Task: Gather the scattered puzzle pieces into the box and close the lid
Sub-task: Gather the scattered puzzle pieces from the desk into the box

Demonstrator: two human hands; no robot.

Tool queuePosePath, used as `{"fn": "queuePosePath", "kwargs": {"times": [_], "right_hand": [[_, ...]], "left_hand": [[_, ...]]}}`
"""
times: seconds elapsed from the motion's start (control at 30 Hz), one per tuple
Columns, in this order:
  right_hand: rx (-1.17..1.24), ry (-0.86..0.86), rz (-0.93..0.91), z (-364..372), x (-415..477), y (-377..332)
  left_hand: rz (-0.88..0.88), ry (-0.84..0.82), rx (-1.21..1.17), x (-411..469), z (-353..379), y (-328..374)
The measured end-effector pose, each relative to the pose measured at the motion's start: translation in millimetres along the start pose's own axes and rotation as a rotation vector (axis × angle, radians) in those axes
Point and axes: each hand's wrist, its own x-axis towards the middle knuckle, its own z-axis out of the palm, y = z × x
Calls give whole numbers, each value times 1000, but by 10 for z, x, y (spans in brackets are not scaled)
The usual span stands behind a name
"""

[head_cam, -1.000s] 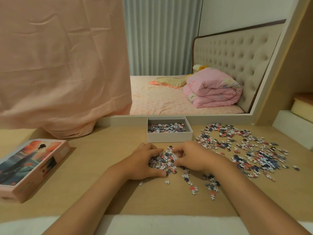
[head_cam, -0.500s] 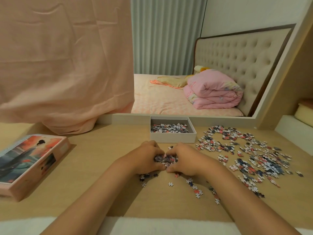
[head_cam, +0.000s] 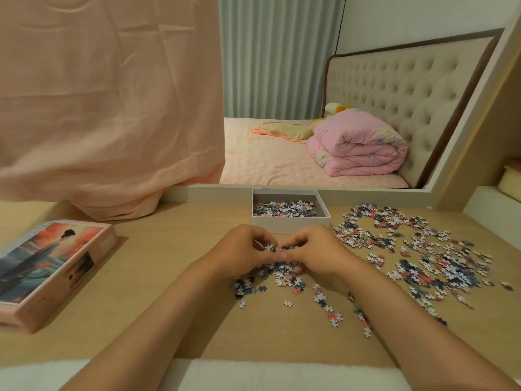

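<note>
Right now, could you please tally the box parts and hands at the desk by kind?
Open box: 1
Lid: 1
Hands: 2 (left hand, right hand)
Total: 4
Puzzle pieces: too many to count

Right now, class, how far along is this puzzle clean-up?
Done: some pieces lie in the open box. In hand: left hand and right hand cup a handful. Left: the large scatter at right, nearer strays, and the lid, off at left.
</note>
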Motion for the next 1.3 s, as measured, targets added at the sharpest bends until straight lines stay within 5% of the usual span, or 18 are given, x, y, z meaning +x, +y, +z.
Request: {"fn": "queuePosePath", "kwargs": {"times": [0.13, 0.5, 0.73, 0.93, 1.17, 1.3], "right_hand": [[116, -6, -29, -113, 92, -98], [-14, 195, -150, -507, 842, -450], [-438, 118, -222, -470, 1097, -243], [-466, 119, -311, -516, 1002, -236], [-799, -163, -232, -417, 776, -234], [-775, -111, -247, -404, 728, -246]], "left_hand": [[-15, 29, -235, 141, -83, 82], [6, 157, -174, 983, -363, 188], [85, -2, 169, 1119, -230, 9], [136, 109, 241, 1027, -234, -100], [187, -94, 704, 853, -187, -162], [190, -136, 777, 887, -218, -165]]}}
